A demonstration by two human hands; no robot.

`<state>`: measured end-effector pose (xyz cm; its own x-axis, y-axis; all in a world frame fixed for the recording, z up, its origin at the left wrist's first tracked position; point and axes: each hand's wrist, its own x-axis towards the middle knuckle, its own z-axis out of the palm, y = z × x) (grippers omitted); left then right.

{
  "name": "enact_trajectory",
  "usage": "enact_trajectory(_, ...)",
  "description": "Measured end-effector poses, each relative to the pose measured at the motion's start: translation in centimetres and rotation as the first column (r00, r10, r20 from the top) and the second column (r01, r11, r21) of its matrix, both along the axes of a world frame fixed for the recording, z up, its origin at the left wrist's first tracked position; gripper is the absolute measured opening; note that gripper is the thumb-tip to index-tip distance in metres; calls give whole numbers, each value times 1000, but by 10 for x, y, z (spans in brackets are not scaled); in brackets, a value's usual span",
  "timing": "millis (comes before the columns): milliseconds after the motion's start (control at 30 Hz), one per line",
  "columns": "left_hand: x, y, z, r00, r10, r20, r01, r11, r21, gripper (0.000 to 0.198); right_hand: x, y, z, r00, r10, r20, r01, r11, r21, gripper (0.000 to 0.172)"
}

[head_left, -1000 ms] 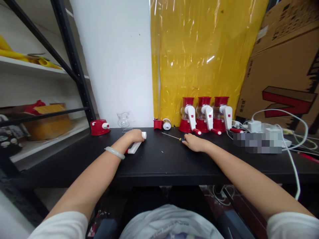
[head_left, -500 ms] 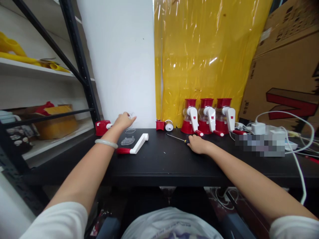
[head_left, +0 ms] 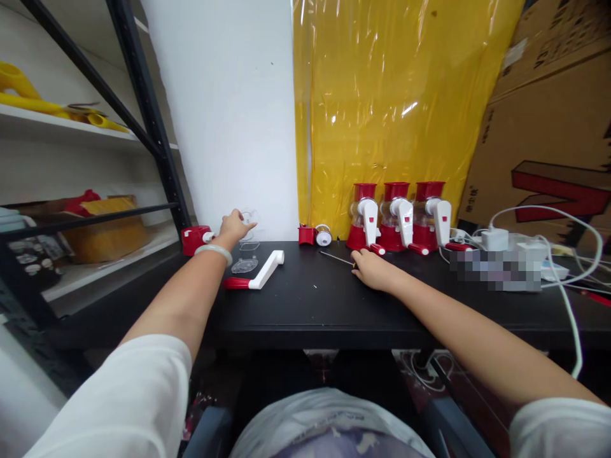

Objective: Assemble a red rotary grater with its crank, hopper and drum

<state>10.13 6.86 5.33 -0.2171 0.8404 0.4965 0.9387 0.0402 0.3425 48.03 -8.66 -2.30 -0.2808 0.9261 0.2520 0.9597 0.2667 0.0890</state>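
Fingers of left hand (head_left: 231, 229) spread, thumb apart, beside clear plastic part (head_left: 249, 220) near wall; contact cannot be told. Right hand (head_left: 373, 270) curled round screwdriver (head_left: 337, 258), shaft pointing left. Crank handle (head_left: 265, 273), red and white, lies on black table (head_left: 305, 312) between hands. Red base (head_left: 195, 240) left of left hand.

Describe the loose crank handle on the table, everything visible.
The loose crank handle looks like plastic: a tapered red grip joined to a white arm, with a rounded hub at the far end. It is detached, lying on the black tabletop, grip to the left, arm slanting away to the right. No damage shows at this size. A clear piece lies just beyond the grip. Neither hand touches it; only the tabletop appears to.
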Motion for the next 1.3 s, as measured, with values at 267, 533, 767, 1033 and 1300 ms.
enact_trajectory(267, 18, -22, 27, 985, -171, 16, 157, 935, 318, 43, -2, 0, 0, 998, 55, -26, -54, 998, 39, 29)
enact_trajectory(533, 73, -96, 40, 871, -484, 85, 480, 875, 71, 55, -17, -5, 29, 949, 315, 11, -312, 936, 162, 23)
enact_trajectory(767, 106, -119, 18, 872, -485, -69, 485, 874, -25, 56, -50, 2, 49, 888, 418, -194, -458, 844, -280, 20)
enact_trajectory(1033, 110, -126, 11, 887, -439, -144, 442, 897, -13, 70, -71, 10, 32, 850, 392, -352, -511, 778, -367, 27)
enact_trajectory(1300, 97, -121, 18, 890, -455, -7, 455, 888, 62, 76, -71, 6, 18, 832, 364, -418, -501, 817, -285, 8)
